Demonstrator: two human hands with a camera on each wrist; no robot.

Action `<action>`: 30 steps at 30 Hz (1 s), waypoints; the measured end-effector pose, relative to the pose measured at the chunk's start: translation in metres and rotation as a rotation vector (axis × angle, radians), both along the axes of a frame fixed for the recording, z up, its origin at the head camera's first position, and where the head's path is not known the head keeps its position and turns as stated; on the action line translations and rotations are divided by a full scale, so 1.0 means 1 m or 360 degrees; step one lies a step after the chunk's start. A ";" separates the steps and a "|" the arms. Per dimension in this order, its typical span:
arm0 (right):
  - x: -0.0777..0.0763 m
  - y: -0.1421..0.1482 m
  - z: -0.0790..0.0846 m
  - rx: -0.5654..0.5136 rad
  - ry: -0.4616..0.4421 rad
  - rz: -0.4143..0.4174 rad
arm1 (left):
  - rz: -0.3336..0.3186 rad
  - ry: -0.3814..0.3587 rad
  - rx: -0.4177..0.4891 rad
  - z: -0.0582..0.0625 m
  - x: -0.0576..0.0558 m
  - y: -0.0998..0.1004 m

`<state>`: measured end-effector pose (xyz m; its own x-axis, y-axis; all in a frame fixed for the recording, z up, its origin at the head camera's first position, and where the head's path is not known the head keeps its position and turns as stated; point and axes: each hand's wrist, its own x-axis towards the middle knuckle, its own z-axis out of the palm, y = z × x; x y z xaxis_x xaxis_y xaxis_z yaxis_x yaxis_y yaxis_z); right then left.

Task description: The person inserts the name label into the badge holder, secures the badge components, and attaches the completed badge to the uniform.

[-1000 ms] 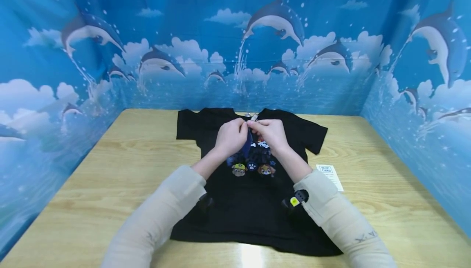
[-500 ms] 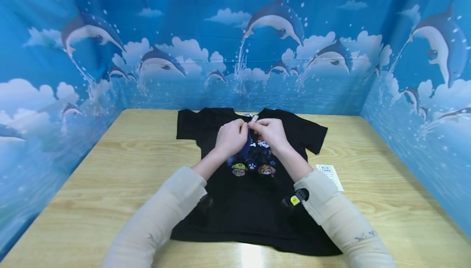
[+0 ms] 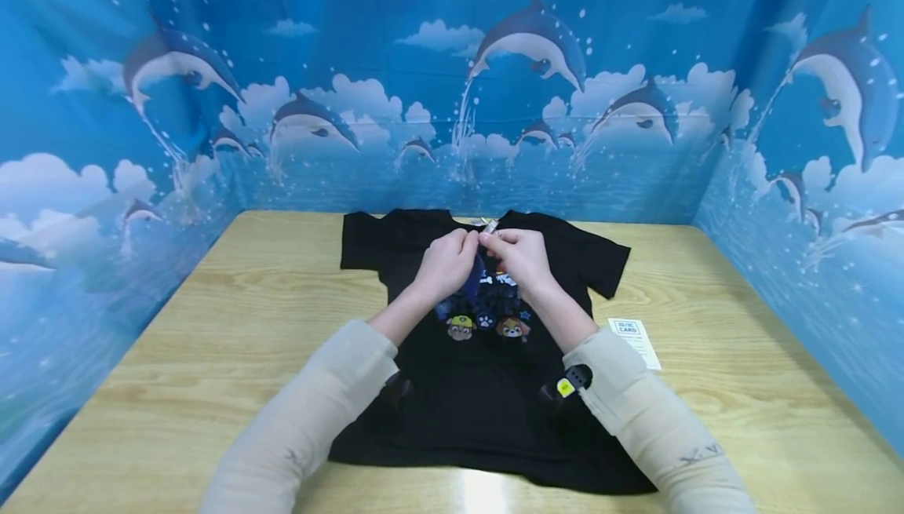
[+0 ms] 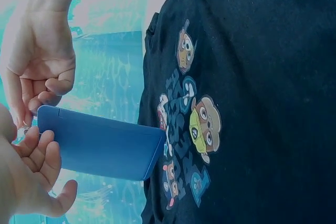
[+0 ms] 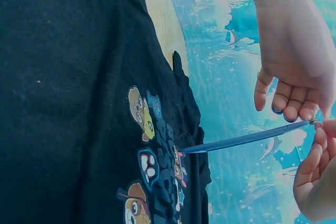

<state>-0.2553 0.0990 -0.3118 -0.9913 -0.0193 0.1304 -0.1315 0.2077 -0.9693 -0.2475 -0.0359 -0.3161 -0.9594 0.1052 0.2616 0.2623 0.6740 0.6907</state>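
A flat blue card holder [image 4: 102, 142], rectangular with rounded corners, hangs below my two hands. My left hand [image 3: 446, 264] pinches at its top end, where a small metal ring [image 4: 22, 130] shows between the fingers. The right hand [image 3: 521, 260], thumb and fingertips together, pinches a small pale and metallic clip [image 3: 490, 226] there. Which finger bears on the ring is hidden. The right wrist view gives the card holder [image 5: 244, 141] nearly edge-on, its lower end in front of the shirt print. Under both hands, a black T-shirt [image 3: 469, 412] with cartoon dog prints lies spread out.
A white paper card [image 3: 636, 341] marked ID/IC CARD lies right of the shirt on the wooden table [image 3: 275, 318]. Dolphin-printed blue curtains [image 3: 424, 51] enclose the back and sides. The shirt's neckline sits near the table's back edge.
Both hands stay nearly in place at the card holder's top, with small shifts of the fingers and clip. The whole head view has dropped very slightly. The shirt lies as before.
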 end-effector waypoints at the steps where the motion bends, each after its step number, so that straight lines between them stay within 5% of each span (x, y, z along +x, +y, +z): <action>1: 0.000 0.000 0.001 0.0007 0.0015 -0.0002 | -0.0003 0.0013 -0.0002 0.000 0.000 0.000; 15: 0.003 0.001 0.002 -0.0016 0.0028 0.0011 | -0.0057 0.0094 -0.0079 0.000 0.002 0.006; 23: 0.005 0.002 0.000 -0.0110 -0.0043 0.0029 | -0.0023 0.0122 0.0141 -0.002 0.005 0.007; 30: 0.005 0.002 0.002 -0.0442 -0.0196 0.0121 | -0.0023 0.0174 0.0275 -0.001 0.005 0.007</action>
